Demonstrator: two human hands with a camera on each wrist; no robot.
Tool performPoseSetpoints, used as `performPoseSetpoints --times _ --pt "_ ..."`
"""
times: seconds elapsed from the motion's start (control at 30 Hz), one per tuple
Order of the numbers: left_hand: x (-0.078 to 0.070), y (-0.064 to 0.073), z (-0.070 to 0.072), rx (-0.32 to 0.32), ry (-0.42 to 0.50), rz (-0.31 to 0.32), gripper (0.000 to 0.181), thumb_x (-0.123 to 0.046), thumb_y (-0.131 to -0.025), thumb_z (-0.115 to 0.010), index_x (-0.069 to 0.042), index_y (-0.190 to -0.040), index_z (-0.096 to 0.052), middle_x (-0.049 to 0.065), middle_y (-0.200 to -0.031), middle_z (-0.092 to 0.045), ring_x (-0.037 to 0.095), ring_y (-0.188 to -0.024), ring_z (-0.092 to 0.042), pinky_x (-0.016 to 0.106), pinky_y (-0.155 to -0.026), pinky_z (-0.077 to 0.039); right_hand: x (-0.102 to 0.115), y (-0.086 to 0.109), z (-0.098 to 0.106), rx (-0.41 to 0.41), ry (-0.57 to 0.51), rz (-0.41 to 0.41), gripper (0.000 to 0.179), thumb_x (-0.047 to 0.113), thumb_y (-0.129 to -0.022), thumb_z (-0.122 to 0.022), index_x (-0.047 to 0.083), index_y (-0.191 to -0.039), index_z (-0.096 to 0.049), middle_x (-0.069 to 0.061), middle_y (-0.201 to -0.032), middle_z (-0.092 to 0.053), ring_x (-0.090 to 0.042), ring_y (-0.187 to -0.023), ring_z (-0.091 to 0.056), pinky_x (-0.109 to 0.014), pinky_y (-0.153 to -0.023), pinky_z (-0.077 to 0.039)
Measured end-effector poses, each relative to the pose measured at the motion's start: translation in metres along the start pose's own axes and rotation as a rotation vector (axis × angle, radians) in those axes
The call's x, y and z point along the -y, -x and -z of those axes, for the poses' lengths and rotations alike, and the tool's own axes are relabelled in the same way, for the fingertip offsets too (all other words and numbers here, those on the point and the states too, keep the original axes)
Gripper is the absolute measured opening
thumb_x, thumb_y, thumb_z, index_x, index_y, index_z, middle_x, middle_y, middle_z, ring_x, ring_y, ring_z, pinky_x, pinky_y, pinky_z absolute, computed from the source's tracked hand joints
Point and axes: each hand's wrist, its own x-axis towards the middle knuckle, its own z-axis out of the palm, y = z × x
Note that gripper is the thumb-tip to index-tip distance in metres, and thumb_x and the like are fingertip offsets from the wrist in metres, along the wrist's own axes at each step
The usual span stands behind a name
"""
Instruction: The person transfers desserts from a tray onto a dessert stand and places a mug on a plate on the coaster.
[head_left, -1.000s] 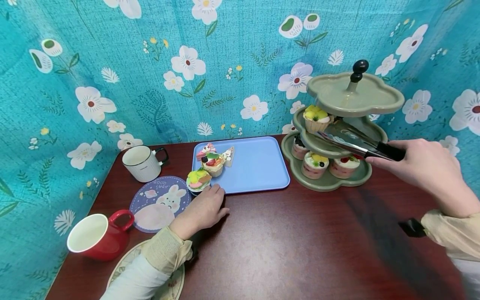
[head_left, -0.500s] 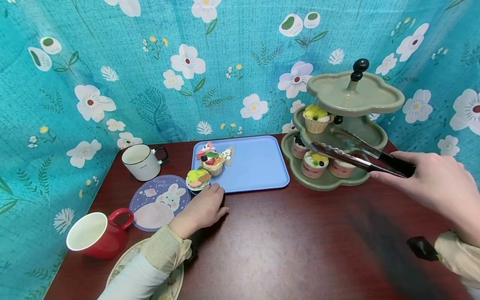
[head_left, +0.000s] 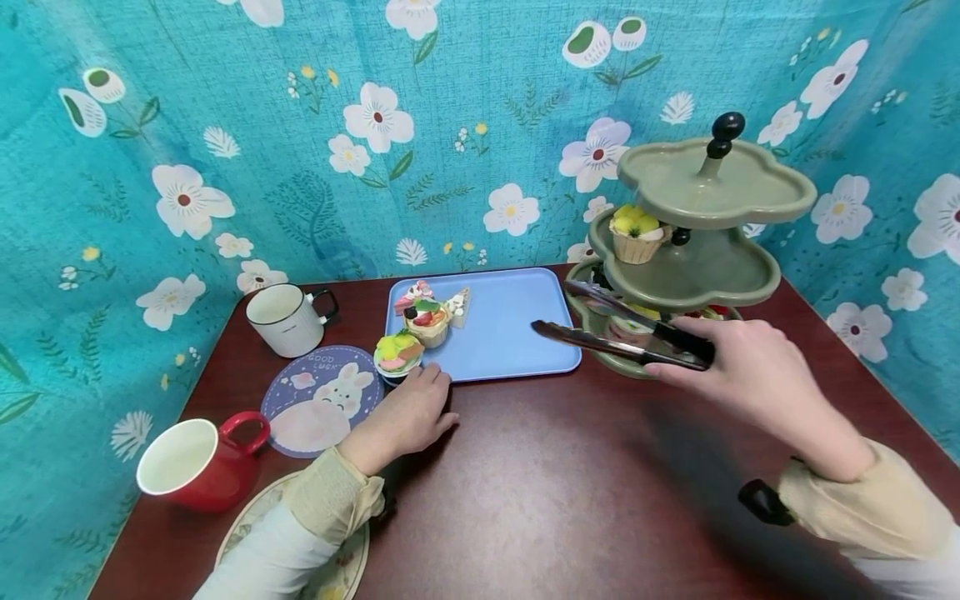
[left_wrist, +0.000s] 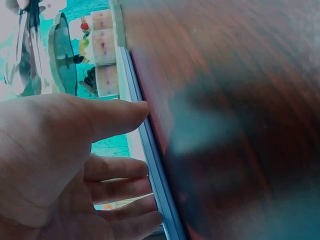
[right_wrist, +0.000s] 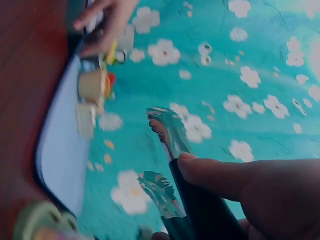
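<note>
The right grip [head_left: 750, 379] holds black-handled metal tongs [head_left: 590, 341], tips spread and empty, near the light-blue rectangular tray [head_left: 510, 325] at the far edge of the dark wooden counter [head_left: 525, 483]; the left grip [head_left: 408, 417], fingers relaxed, touches its near-left corner. Raising the tips over its rim should avoid knocks.

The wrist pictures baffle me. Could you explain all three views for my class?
No machine here, just a person working bare-handed. The upright view is from a camera on the head, the two sideways ones from cameras on the wrists. The right hand holds metal tongs, with nothing visible between their tips. The left hand rests at the edge of a blue tray, which has small cakes at its left end. Also on the table are a green tiered stand with more cakes, a white mug and a red mug.
</note>
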Motion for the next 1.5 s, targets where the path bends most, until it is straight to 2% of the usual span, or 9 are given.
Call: performPoseSetpoints --times 0.17,0.27,0.33,0.5,0.77,0.93,1.13,1.33,1.5 --pt "0.0 0.002 0.0 0.016 0.0 0.013 0.045 -0.032 -0.092 -0.07 0.004 -0.117 -0.059 0.015 -0.107 -0.058 0.029 -0.101 -0.056 0.043 -0.092 -0.05 0.018 -0.018 -0.026 0.003 -0.019 0.086 0.071 0.061 -0.076 -0.076 0.009 -0.124 -0.07 -0.008 -0.075 -0.07 -0.023 -0.068 -0.062 -0.035 -0.051 -0.04" --pt "-0.001 0.004 -0.001 0.027 0.0 0.022 0.05 -0.033 -0.092 -0.069 0.004 -0.124 -0.057 0.016 -0.115 -0.057 0.03 -0.106 -0.056 0.044 -0.094 -0.051 0.028 -0.032 -0.044 0.034 -0.051 0.109 0.07 0.06 -0.076 -0.076 0.009 -0.124 -0.069 -0.012 -0.083 -0.073 -0.028 -0.075 -0.067 -0.04 -0.056 -0.046" --pt "-0.001 0.007 -0.001 0.029 0.006 0.022 0.053 -0.033 -0.093 -0.069 0.004 -0.129 -0.055 0.018 -0.12 -0.056 0.031 -0.111 -0.055 0.045 -0.096 -0.051 0.033 -0.042 -0.056 0.06 -0.072 0.102 0.069 0.059 -0.077 -0.076 0.01 -0.125 -0.069 -0.012 -0.087 -0.073 -0.026 -0.076 -0.065 -0.037 -0.054 -0.045" --pt "0.001 0.013 -0.006 0.022 0.008 0.007 0.061 -0.032 -0.092 -0.069 0.004 -0.138 -0.05 0.02 -0.132 -0.052 0.034 -0.121 -0.052 0.046 -0.101 -0.049 0.045 -0.066 -0.081 0.075 -0.09 0.104 0.065 0.057 -0.077 -0.077 0.013 -0.124 -0.07 -0.006 -0.074 -0.069 -0.021 -0.064 -0.057 -0.031 -0.048 -0.037" --pt "0.011 0.019 -0.008 0.052 0.071 -0.014 0.071 -0.033 -0.092 -0.069 0.0 -0.149 -0.041 0.019 -0.149 -0.043 0.034 -0.138 -0.041 0.048 -0.111 -0.042 0.063 -0.088 -0.108 0.077 -0.097 0.165 0.044 0.055 -0.076 -0.078 0.018 -0.098 -0.072 0.002 -0.064 -0.057 -0.017 -0.058 -0.052 -0.031 -0.043 -0.033" --pt "0.019 0.023 -0.01 0.063 0.1 -0.04 0.074 -0.034 -0.093 -0.068 -0.003 -0.152 -0.036 0.017 -0.152 -0.039 0.032 -0.142 -0.038 0.047 -0.112 -0.041 0.069 -0.095 -0.12 0.061 -0.09 0.187 0.043 0.056 -0.078 -0.077 0.018 -0.097 -0.072 0.003 -0.06 -0.055 -0.017 -0.056 -0.051 -0.03 -0.043 -0.033" --pt "0.023 0.025 -0.01 0.058 0.131 -0.072 0.075 -0.034 -0.093 -0.068 -0.002 -0.152 -0.035 0.018 -0.154 -0.037 0.033 -0.143 -0.037 0.048 -0.112 -0.041 0.069 -0.1 -0.126 0.018 -0.083 0.208 0.046 0.056 -0.078 -0.077 0.019 -0.106 -0.073 0.004 -0.059 -0.056 -0.017 -0.056 -0.053 -0.03 -0.044 -0.035" --pt "0.023 0.025 -0.009 0.059 0.132 -0.068 0.075 -0.034 -0.093 -0.068 -0.002 -0.152 -0.035 0.018 -0.155 -0.036 0.032 -0.144 -0.036 0.047 -0.112 -0.04 0.07 -0.101 -0.126 -0.005 -0.084 0.242 0.045 0.054 -0.076 -0.079 0.021 -0.106 -0.072 0.005 -0.06 -0.055 -0.016 -0.057 -0.052 -0.032 -0.046 -0.037" --pt "0.022 0.025 -0.009 0.067 0.135 -0.056 0.075 -0.034 -0.093 -0.068 -0.002 -0.152 -0.035 0.017 -0.155 -0.036 0.031 -0.144 -0.036 0.047 -0.112 -0.041 0.073 -0.104 -0.128 0.006 -0.068 0.255 0.047 0.054 -0.078 -0.078 0.021 -0.11 -0.072 0.006 -0.061 -0.055 -0.015 -0.057 -0.051 -0.031 -0.048 -0.037"
